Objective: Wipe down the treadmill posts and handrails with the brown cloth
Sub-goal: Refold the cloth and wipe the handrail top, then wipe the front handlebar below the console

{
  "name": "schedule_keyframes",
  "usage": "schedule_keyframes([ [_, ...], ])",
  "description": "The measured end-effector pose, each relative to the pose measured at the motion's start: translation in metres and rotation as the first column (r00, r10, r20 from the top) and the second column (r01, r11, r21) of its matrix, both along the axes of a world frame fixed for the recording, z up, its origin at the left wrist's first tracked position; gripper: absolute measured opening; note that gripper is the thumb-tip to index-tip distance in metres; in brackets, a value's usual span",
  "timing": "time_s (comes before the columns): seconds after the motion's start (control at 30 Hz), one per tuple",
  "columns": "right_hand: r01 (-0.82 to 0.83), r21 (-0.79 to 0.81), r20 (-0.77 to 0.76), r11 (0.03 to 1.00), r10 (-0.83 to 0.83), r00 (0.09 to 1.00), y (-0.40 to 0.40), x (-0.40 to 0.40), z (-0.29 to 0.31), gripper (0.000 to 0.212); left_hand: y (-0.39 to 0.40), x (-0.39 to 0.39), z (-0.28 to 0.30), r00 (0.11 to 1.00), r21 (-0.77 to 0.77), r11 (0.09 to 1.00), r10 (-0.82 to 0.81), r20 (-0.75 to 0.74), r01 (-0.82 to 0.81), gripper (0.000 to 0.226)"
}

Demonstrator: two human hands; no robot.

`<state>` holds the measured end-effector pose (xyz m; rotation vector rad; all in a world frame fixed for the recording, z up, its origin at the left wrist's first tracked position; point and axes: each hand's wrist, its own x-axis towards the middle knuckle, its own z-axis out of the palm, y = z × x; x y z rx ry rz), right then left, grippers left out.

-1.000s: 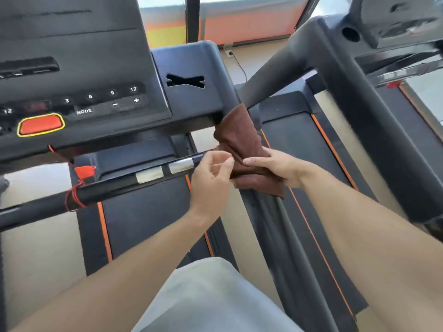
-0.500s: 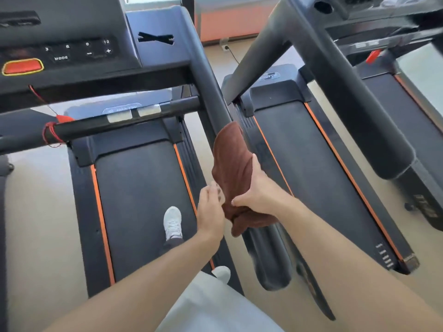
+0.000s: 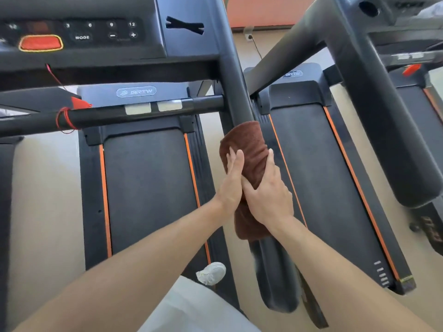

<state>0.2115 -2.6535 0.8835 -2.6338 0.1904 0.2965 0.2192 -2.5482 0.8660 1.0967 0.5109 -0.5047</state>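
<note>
Both the left hand [image 3: 231, 185] and right hand [image 3: 268, 200] clasp the brown terry cloth [image 3: 247, 144] around the black padded handrail [image 3: 275, 279]; loosening could let it slide off below the crossbar [image 3: 119, 116].

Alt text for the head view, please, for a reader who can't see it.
Both hands, left hand and right hand, clasp a brown terry cloth wrapped around the black treadmill handrail, below the console's red oval button.
</note>
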Motion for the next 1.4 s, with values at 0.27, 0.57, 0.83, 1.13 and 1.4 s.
schedule_keyframes([
  [0.27, -0.146, -0.033, 0.116, 0.989, 0.149, 0.982, 0.037, 0.086, 0.003, 0.071, 0.025, 0.069, -0.009, 0.971, -0.138, 0.961, 0.234, -0.056, -0.240, 0.054],
  [0.57, -0.315, 0.064, 0.191, 0.947, 0.299, 0.935, 0.060, 0.185, -0.003, 0.064, 0.010, 0.115, -0.040, 0.925, -0.018, 0.939, 0.334, -0.183, -0.342, 0.068],
  [0.83, -0.506, -0.262, 0.277, 0.822, 0.567, 0.776, 0.072, 0.214, -0.001, 0.054, 0.014, 0.133, -0.025, 0.902, 0.225, 0.892, 0.421, -0.094, -0.393, 0.055],
  [1.13, -0.599, -0.332, 0.293, 0.728, 0.684, 0.668, 0.091, 0.193, 0.007, 0.040, 0.014, 0.100, -0.039, 0.937, 0.229, 0.919, 0.343, -0.068, -0.320, 0.049],
  [1.4, -0.540, -0.119, 0.306, 0.833, 0.549, 0.778, 0.094, 0.180, 0.014, 0.034, 0.105, 0.031, -0.037, 0.869, 0.599, 0.674, 0.133, 0.477, -0.432, 0.024],
])
